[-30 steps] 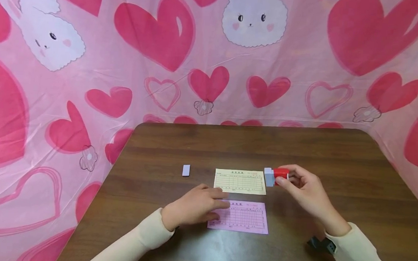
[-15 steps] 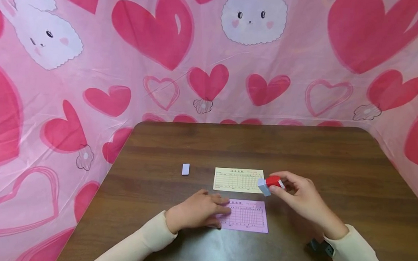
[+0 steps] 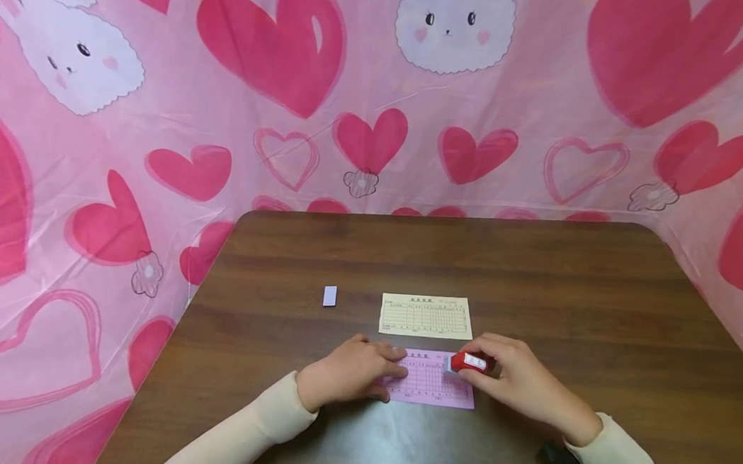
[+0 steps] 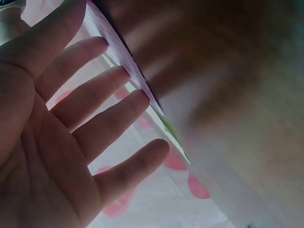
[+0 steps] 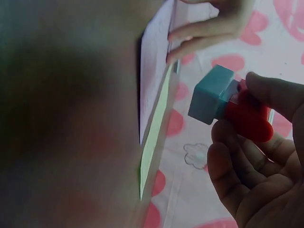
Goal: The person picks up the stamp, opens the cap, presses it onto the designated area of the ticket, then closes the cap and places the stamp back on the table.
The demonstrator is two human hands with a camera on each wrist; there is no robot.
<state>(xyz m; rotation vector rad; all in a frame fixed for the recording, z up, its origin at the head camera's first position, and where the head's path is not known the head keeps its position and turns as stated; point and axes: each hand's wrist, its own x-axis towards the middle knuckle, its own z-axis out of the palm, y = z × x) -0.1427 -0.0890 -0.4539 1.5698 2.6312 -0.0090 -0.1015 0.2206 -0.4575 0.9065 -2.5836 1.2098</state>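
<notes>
My right hand (image 3: pixel 526 382) pinches a red self-inking stamp (image 3: pixel 469 362) with a blue-grey base, thumb on one side and fingers on the other. In the head view the stamp overlaps the upper right of a pink printed receipt slip (image 3: pixel 426 389). The right wrist view shows the stamp's base (image 5: pixel 209 97) held off the paper. My left hand (image 3: pixel 351 373) rests its fingertips on the slip's left part, fingers spread and fairly straight, and hides that end. Beyond lies a pale yellow slip (image 3: pixel 424 317) of the same layout, with neither hand on it.
A small pale lilac rectangular piece (image 3: pixel 330 296) lies on the brown wooden table (image 3: pixel 281 255), left of the yellow slip. Pink cloth (image 3: pixel 369 61) with hearts and rabbits hangs behind and at the sides of the table. A dark strap (image 3: pixel 560 458) shows under the right sleeve.
My right hand has brought the stamp from beside the yellow slip toward me and slightly left, over the pink slip. The left hand has stayed on the pink slip, shifting very little.
</notes>
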